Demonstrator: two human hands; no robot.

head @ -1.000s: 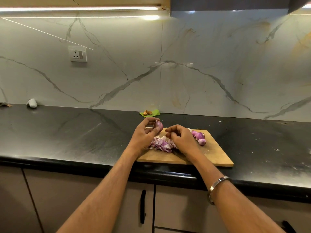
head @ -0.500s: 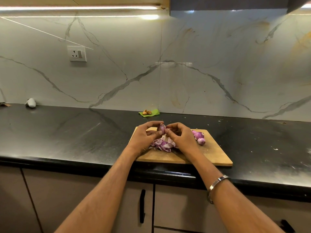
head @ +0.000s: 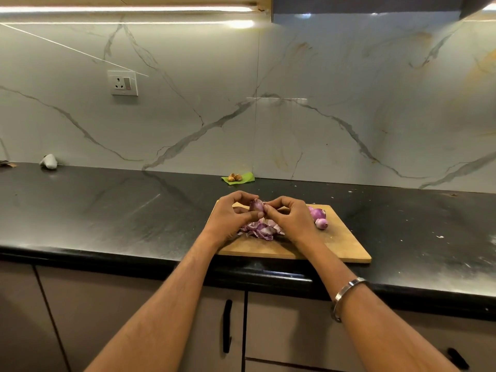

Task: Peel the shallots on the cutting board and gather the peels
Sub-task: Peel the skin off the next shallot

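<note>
One shallot is being gripped by the left hand and pinched by the right hand, peels are being piled just under both hands, and two shallots are being left beside the right hand.

One shallot is held between two hands. Two peeled shallots are seen just right of the right hand, and one heap of peels below the hands.
</note>
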